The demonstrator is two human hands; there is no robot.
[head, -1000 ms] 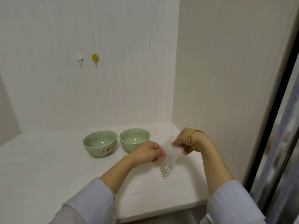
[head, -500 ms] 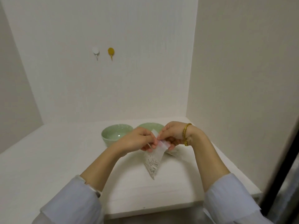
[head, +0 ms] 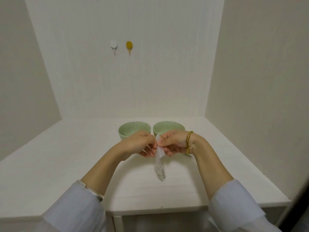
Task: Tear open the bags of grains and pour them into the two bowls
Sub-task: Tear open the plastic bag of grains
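I see my left hand (head: 139, 143) and right hand (head: 174, 142) raised side by side over the table (head: 66, 164), knuckles almost meeting. Both are closed in a narrow pinch on the top edge of the bag (head: 159, 166), one on each side of it. The bag hangs in the air just below the fingertips, clear of the table. Its long axis runs close to upright, the flat clear top up between my thumbs, the grain-filled tip pointing down and a little toward me. Whether the top is torn yet I cannot tell.

Below and on the near side of the hands the tabletop is bare as far as its front edge, which crosses between my forearms. Left of the left hand the surface runs wide to a side wall. Right of the right hand there is a narrower strip of table, then the right wall and the table's right edge.

Just beyond the hands stand two green bowls side by side, nearly touching each other: the left bowl (head: 132, 129) behind my left knuckles, the right bowl (head: 168, 127) behind my right. My hands cover their near rims. A bracelet (head: 189, 141) sits on my right wrist. High above, on the back wall, are a white hook (head: 113, 45) and a yellow hook (head: 129, 46), well apart from everything on the table.
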